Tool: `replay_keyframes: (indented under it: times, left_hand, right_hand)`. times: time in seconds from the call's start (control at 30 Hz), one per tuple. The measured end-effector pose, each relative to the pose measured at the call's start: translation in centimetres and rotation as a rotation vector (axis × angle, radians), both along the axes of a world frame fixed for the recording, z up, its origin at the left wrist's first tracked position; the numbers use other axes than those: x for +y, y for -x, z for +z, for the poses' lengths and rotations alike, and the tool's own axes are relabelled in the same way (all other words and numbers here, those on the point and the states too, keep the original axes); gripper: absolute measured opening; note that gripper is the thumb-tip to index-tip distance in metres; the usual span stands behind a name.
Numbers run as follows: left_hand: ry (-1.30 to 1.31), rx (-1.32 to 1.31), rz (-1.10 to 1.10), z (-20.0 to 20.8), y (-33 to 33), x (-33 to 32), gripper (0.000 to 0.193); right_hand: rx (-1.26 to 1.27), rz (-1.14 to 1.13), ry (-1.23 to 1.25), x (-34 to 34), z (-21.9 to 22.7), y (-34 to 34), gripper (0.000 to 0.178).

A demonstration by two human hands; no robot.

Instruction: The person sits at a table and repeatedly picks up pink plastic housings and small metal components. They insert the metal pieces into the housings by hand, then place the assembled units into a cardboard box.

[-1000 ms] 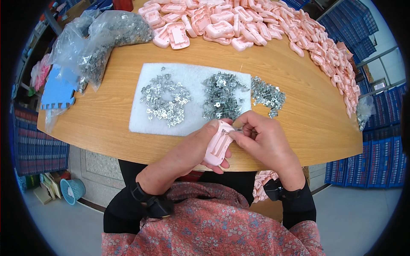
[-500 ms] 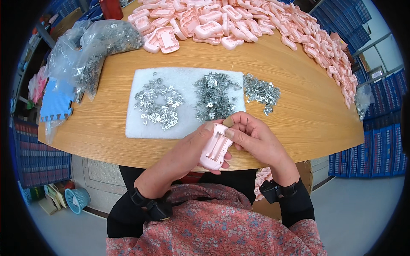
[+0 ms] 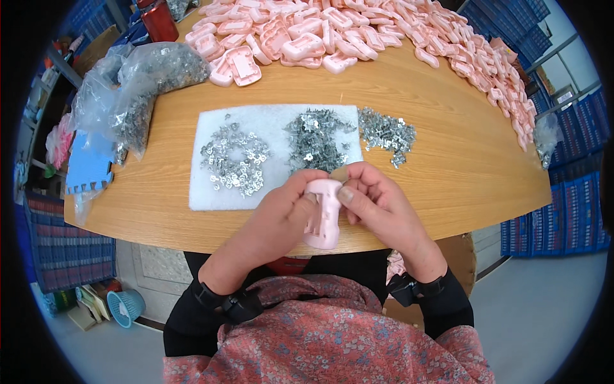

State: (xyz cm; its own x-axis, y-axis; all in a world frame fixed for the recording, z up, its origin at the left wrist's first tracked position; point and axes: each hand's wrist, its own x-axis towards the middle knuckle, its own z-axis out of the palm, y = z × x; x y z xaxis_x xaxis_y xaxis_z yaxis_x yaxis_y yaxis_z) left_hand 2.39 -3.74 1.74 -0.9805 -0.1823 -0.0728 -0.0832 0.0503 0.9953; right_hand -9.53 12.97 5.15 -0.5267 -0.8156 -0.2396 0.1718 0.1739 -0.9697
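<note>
Farthest left of the left hand, low beside the desk [image 3: 160,205], stood a pale blue basket [image 3: 126,307]; higher up, well apart from the hand, a blue foam mat [image 3: 88,163] lay partly beneath a clear bag [image 3: 134,121] of small metal parts. Nearer, beyond the left hand, a loose ring of shiny clips [image 3: 246,178] lay on a white pad [image 3: 268,121]. The left hand [image 3: 278,208] gripped a pink case [image 3: 329,217] by its left side, thumb over the slotted face. The case sat between the two hands, tilted so that its slot faced left, and just past the fingers a darker pile of metal parts [image 3: 313,141] lay on the pad. The right hand [image 3: 387,211] was closed on the case's upper right corner, thumb against the edge, a tan cover [image 3: 339,174] on its index fingertip; whether it also pinched a metal piece, I could not tell. Beyond that hand lay another metal pile [image 3: 387,131], and farther off a big heap of pink cases [image 3: 358,32].

The likely trouble: with the case tipped, a loose piece in the slot could slide out, hard thumb pressure could make the smooth shell slip, and anything dropped might get lost among the nearby piles
</note>
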Motion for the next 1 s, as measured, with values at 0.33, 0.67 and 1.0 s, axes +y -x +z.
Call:
replay_keyframes:
  times: [0.33,0.67,1.0]
  left_hand:
    - [-1.263,-0.111,-0.002,-0.8,-0.5,-0.7,0.037]
    - [-1.269,-0.098,-0.007,-0.6,-0.5,-0.6,0.038]
    - [-1.082,-0.070,0.062,-1.5,-0.5,0.0,0.038]
  right_hand:
    - [0.331,-0.149,0.207,-0.7,-2.9,-2.9,0.021]
    - [0.454,-0.150,0.225,-1.4,-3.1,-3.2,0.021]
    - [0.736,-0.118,0.245,-1.9,-2.7,-3.6,0.023]
